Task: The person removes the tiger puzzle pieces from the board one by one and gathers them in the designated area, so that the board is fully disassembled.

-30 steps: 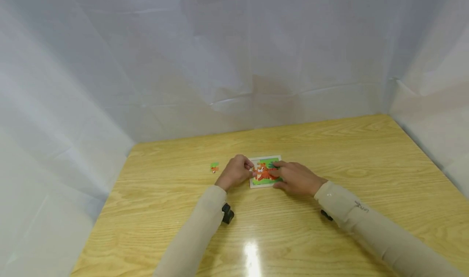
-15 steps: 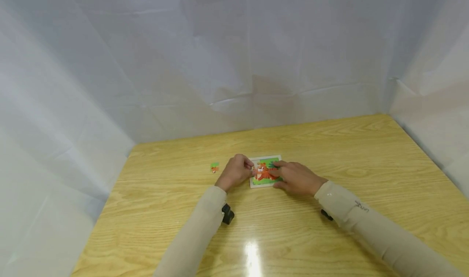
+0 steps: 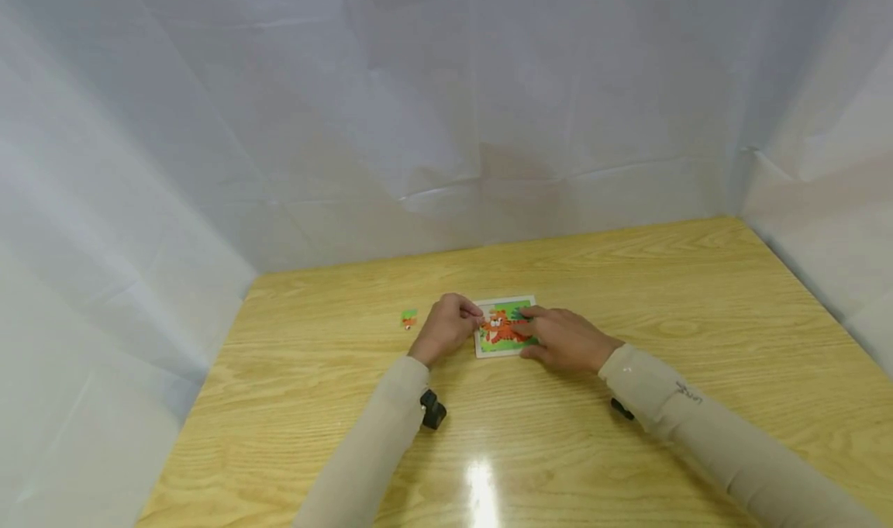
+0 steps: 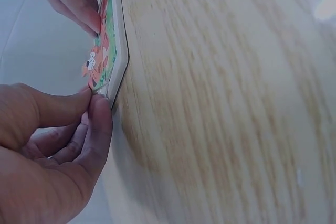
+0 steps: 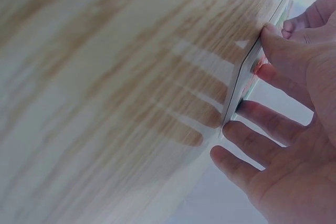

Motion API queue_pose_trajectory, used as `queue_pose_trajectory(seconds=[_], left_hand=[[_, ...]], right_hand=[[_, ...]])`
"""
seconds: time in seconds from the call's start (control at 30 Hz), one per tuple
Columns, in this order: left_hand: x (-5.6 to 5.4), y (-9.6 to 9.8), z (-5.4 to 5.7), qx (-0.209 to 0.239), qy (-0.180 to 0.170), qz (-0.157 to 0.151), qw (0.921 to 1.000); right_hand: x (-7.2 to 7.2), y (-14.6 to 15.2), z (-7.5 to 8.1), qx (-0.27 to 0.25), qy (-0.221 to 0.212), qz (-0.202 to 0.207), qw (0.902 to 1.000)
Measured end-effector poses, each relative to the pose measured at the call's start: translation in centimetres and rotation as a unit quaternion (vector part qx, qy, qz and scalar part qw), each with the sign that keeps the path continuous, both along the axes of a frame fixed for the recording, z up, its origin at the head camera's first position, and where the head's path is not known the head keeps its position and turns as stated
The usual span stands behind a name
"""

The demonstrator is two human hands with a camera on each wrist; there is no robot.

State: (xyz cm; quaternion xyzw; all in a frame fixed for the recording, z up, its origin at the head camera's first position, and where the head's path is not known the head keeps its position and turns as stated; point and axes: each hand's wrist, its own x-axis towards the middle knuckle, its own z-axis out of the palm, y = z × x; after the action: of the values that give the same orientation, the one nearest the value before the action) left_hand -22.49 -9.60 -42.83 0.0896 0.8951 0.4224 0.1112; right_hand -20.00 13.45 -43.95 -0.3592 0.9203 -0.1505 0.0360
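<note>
A tiger jigsaw puzzle (image 3: 499,338) in a white frame lies flat on the wooden table, in the middle of the head view. At its left edge my left hand (image 3: 449,328) pinches a small puzzle piece (image 4: 98,88) between thumb and fingertips; most of that piece is covered. My right hand (image 3: 567,339) rests on the right side of the puzzle with spread fingers. In the right wrist view its thumb touches the near frame edge, while other fingers reach the picture and the right edge. Left of the left hand lie loose green and orange puzzle pieces (image 3: 408,318).
The wooden table (image 3: 335,435) spreads around the puzzle, with a bright reflection near its front. Pale sheeting (image 3: 391,125) hangs behind the table and along both sides. Black wrist devices sit beneath both sleeves.
My left hand has shifted very slightly at the puzzle's left edge, still pinching the puzzle piece. The right hand and the loose pieces have not visibly moved.
</note>
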Motion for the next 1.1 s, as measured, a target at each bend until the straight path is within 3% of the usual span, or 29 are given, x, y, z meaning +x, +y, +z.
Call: queue_pose_trajectory(seconds=[0.37,1.1], left_hand=[[0.04,-0.12,-0.43,0.044,-0.016,0.01,0.9989],[0.79,-0.49,-0.59,0.007,0.026,-0.026,0.9993]], right_hand=[[0.01,-0.05,0.04,-0.002,0.0,-0.001,1.0],[-0.1,-0.09,0.09,-0.007,-0.007,0.0,1.0]])
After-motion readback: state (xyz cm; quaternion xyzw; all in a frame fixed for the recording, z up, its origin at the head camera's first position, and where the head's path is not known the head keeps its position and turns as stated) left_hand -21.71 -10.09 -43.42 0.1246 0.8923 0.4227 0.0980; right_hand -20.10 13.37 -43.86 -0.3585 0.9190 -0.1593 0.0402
